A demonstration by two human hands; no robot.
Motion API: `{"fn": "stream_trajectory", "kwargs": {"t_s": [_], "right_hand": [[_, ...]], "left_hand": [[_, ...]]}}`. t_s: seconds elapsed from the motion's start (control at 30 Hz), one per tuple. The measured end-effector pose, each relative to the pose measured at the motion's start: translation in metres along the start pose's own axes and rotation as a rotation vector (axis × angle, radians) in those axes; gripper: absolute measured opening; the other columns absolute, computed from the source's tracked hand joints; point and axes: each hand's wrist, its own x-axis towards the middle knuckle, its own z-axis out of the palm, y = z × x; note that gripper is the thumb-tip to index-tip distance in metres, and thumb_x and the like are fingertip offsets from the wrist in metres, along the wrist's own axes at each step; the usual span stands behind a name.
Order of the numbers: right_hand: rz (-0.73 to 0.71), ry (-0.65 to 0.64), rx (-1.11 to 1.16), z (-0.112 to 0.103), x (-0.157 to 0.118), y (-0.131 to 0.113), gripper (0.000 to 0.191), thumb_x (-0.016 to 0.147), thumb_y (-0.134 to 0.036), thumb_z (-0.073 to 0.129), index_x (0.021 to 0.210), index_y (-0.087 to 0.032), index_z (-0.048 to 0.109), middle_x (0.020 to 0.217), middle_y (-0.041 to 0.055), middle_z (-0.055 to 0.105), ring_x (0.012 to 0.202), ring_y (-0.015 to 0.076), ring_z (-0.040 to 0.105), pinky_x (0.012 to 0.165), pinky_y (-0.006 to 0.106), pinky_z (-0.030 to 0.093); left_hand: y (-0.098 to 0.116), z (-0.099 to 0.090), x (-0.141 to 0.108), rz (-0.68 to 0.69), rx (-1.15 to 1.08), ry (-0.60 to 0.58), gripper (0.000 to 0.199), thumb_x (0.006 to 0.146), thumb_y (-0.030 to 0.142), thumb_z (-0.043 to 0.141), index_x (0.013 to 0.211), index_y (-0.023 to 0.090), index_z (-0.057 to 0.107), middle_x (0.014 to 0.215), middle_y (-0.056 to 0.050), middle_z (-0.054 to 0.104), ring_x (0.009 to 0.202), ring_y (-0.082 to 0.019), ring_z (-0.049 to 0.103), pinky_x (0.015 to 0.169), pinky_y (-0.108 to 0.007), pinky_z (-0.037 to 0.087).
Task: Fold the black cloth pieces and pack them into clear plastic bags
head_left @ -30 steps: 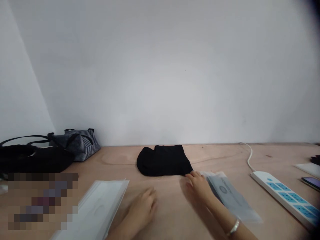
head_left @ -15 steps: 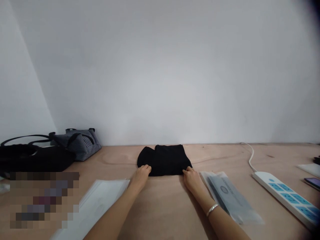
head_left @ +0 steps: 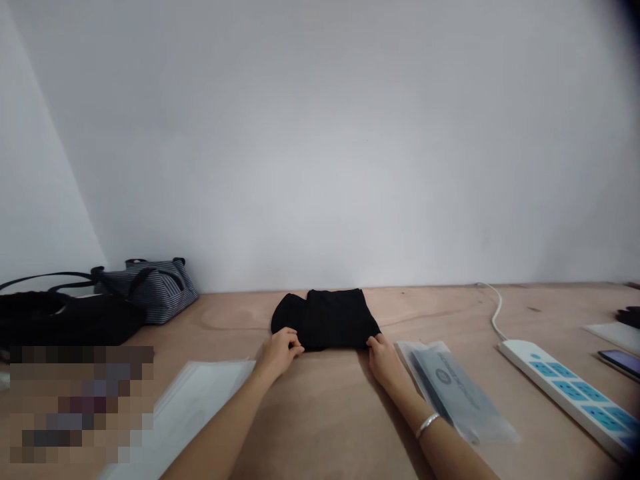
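Observation:
A piece of folded black cloth (head_left: pixel 335 317) lies flat on the wooden table, close to the wall. A rounded part sticks out at its left; what kind of garment it is, I cannot make out. At its near left edge my left hand (head_left: pixel 281 350) is closed in a pinch, thumb and fingertips on the fabric's rim. My right hand (head_left: pixel 384 357) grips the near right corner between thumb and fingers. Right of that hand rests a frosted plastic bag (head_left: pixel 457 390) with printing and something dark inside. Beside my left forearm lies a whitish plastic bag (head_left: pixel 200 400).
A striped bag (head_left: pixel 165 290) and a black bag (head_left: pixel 85 317) stand at the back left. On the right are a white power strip (head_left: pixel 565 393) with its cord, a phone (head_left: pixel 623 362) and a white sheet (head_left: pixel 615 337). A blurred-out patch covers the left front.
The view has turned slightly right. My left hand's fingers have bunched into a tighter pinch at the cloth's near edge. The right hand keeps its corner; the cloth lies nearly the same.

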Motion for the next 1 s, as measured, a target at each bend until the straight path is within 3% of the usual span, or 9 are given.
{"fn": "stream_trajectory", "kwargs": {"t_s": [0.13,0.27,0.33,0.4,0.57,0.63,0.73,0.9,1.0], "right_hand": [[-0.041,-0.071,-0.001,-0.014,-0.016,0.002,0.027,0.073,-0.002,0.039,0.086,-0.015,0.059,0.089,0.0083,0.059,0.082,0.0168,0.057,0.067,0.024,0.035],[-0.108,-0.218,-0.001,-0.046,-0.059,0.013,0.018,0.059,-0.005,0.051,0.067,-0.019,0.061,0.068,0.003,0.063,0.064,0.0168,0.059,0.053,0.023,0.034],[-0.216,-0.514,0.082,-0.062,-0.077,0.018,0.013,0.056,-0.012,0.059,0.065,-0.021,0.062,0.06,-0.0004,0.063,0.056,0.0154,0.058,0.045,0.022,0.032],[-0.272,-0.648,0.221,-0.07,-0.084,0.017,0.015,0.059,-0.02,0.062,0.073,-0.022,0.064,0.061,-0.0025,0.064,0.054,0.0137,0.058,0.044,0.02,0.033],[-0.271,-0.242,0.292,-0.047,-0.07,-0.004,0.029,0.08,-0.032,0.048,0.102,-0.019,0.061,0.106,0.009,0.061,0.096,0.0203,0.055,0.082,0.032,0.041],[-0.371,-0.247,0.256,-0.031,-0.068,-0.01,0.05,0.081,-0.045,0.046,0.125,-0.021,0.045,0.133,0.0111,0.04,0.122,0.027,0.034,0.098,0.044,0.027],[-0.446,-0.37,0.214,-0.013,-0.076,-0.01,0.059,0.085,-0.055,0.033,0.137,-0.029,0.021,0.144,0.0064,0.016,0.131,0.0292,0.011,0.101,0.056,0.009],[-0.409,-0.391,0.234,-0.013,-0.092,-0.004,0.056,0.087,-0.055,0.026,0.137,-0.033,0.013,0.145,0.0034,0.01,0.131,0.029,0.008,0.101,0.058,0.004],[-0.434,-0.368,0.323,-0.031,-0.099,0.002,0.056,0.086,-0.054,0.031,0.136,-0.029,0.024,0.144,0.0063,0.019,0.13,0.0277,0.016,0.102,0.051,0.014]], "left_hand": [[0.011,-0.03,-0.023,0.157,0.004,-0.033,0.011,0.079,0.02,0.055,0.07,0.021,0.062,0.09,0.001,0.062,0.088,-0.017,0.057,0.096,-0.039,0.025],[0.02,-0.052,-0.076,0.342,-0.045,-0.229,0.009,0.073,0.019,0.061,0.065,0.023,0.061,0.069,0.007,0.062,0.073,-0.013,0.058,0.097,-0.04,0.026],[0.024,-0.056,-0.101,0.408,-0.141,-0.356,0.005,0.07,0.024,0.064,0.065,0.025,0.062,0.071,0.006,0.062,0.077,-0.015,0.057,0.081,-0.03,0.04],[0.028,-0.054,-0.116,0.387,-0.189,-0.378,0.003,0.069,0.027,0.064,0.07,0.026,0.062,0.078,0.005,0.061,0.078,-0.016,0.057,0.072,-0.026,0.044],[0.036,-0.017,-0.113,0.264,-0.066,-0.171,0.035,0.085,0.033,0.044,0.119,0.029,0.049,0.124,-0.006,0.05,0.114,-0.025,0.044,0.094,-0.046,0.033],[0.035,0.001,-0.11,0.234,0.003,-0.189,0.047,0.087,0.043,0.038,0.132,0.032,0.031,0.14,-0.007,0.032,0.127,-0.03,0.026,0.098,-0.056,0.022],[0.03,0.016,-0.112,0.211,0.056,-0.249,0.053,0.087,0.052,0.032,0.135,0.037,0.017,0.145,-0.005,0.016,0.13,-0.033,0.014,0.098,-0.06,0.016],[0.029,0.011,-0.119,0.262,0.039,-0.256,0.052,0.088,0.051,0.029,0.136,0.036,0.014,0.144,-0.004,0.014,0.13,-0.033,0.015,0.098,-0.06,0.018],[0.024,-0.001,-0.125,0.396,-0.012,-0.219,0.05,0.088,0.049,0.032,0.135,0.032,0.024,0.142,-0.006,0.025,0.128,-0.031,0.024,0.099,-0.054,0.024]]}}
